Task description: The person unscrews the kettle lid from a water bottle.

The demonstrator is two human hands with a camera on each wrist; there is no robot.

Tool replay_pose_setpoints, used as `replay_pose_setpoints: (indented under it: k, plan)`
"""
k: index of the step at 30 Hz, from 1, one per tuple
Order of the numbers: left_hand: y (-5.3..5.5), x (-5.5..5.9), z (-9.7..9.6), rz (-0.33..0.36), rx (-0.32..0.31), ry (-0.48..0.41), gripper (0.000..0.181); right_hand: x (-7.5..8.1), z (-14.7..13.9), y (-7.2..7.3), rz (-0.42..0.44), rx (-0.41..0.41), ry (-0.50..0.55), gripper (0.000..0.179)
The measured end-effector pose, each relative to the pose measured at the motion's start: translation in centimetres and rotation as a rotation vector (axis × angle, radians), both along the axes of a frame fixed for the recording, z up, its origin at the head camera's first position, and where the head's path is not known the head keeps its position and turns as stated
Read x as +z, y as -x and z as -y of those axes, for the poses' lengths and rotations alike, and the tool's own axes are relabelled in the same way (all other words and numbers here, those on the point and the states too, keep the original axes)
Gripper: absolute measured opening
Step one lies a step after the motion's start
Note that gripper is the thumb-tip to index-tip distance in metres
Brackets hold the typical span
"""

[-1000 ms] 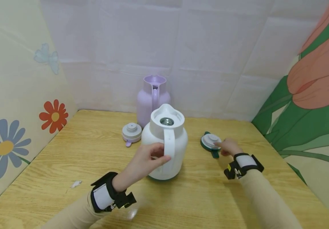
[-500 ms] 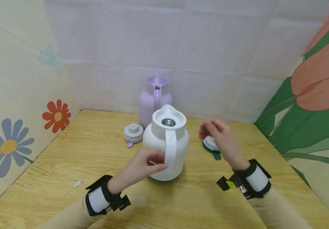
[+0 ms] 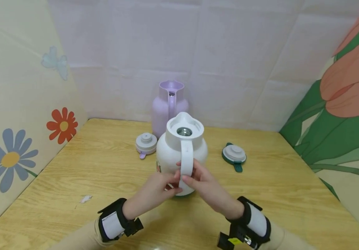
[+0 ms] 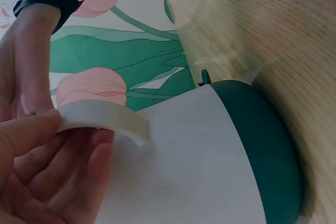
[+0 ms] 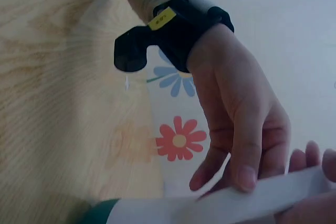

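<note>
A white thermos jug [image 3: 165, 152] with a dark green base [image 4: 262, 145] stands upright on the table, its top uncovered and a metallic mouth [image 3: 184, 131] showing. My left hand [image 3: 154, 189] holds the lower part of its handle [image 3: 186, 158] from the left, thumb and fingertips against it. From the other side, my right hand [image 3: 212, 189] grips the same handle, its thumb in front and its fingers curled behind. On the table to the right lies a grey and dark green lid [image 3: 234, 153], stopper side up.
Behind the white jug stands a lilac thermos jug [image 3: 160, 113], also uncovered. A grey and lilac lid [image 3: 146, 143] lies to its left. White sheeting [image 3: 245, 62] backs the wooden table [image 3: 104, 152], and flower-printed panels flank it. A small pale scuff [image 3: 86, 199] marks the tabletop.
My right hand has come away from the grey and green lid, risen over it, then moved left to grip the jug's handle. The left hand has stayed at the handle.
</note>
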State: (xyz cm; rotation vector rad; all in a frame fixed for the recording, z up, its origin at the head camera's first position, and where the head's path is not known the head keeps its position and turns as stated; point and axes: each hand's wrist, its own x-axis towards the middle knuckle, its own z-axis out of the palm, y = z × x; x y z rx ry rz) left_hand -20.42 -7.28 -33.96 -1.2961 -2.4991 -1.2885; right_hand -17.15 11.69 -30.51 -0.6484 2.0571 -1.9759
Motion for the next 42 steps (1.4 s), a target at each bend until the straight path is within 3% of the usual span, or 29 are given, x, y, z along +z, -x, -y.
replay_pose_setpoints:
  k: [2,8,17,20,25,27,32,40,42]
  plan:
    - [-0.1,0.0,-0.1,-0.019,0.021,0.0,0.004,-0.1,0.5,0.0,0.006,-0.013,0.024,0.029]
    - [-0.4,-0.4,-0.1,-0.089,0.045,-0.006,0.009,-0.8,1.5,-0.1,-0.049,-0.055,0.073,0.011]
    - [-0.4,-0.8,-0.7,-0.218,0.05,-0.009,0.008,-1.2,1.3,-0.6,-0.057,-0.11,0.069,0.003]
    - [-0.3,-1.0,-1.2,-0.26,0.048,-0.023,0.008,-1.4,0.9,-0.7,-0.097,-0.12,0.064,0.008]
    - [-0.1,-0.5,-2.3,-0.214,0.052,-0.075,0.006,-0.9,0.0,-0.8,-0.223,-0.164,0.092,0.008]
    - [0.0,0.1,-2.7,-0.19,0.051,-0.111,0.007,-0.2,-0.5,-0.6,-0.292,-0.169,0.126,0.003]
    - [0.2,1.3,-2.9,-0.212,0.057,-0.185,0.013,2.1,-2.1,0.4,-0.452,-0.178,0.207,0.007]
    - [0.1,0.8,-0.4,-0.158,0.131,-0.128,0.009,4.8,-5.1,2.6,-0.442,-0.255,0.251,0.002]
    - [0.0,0.6,0.4,-0.146,0.161,-0.109,0.009,5.2,-5.7,3.3,-0.439,-0.286,0.245,0.01]
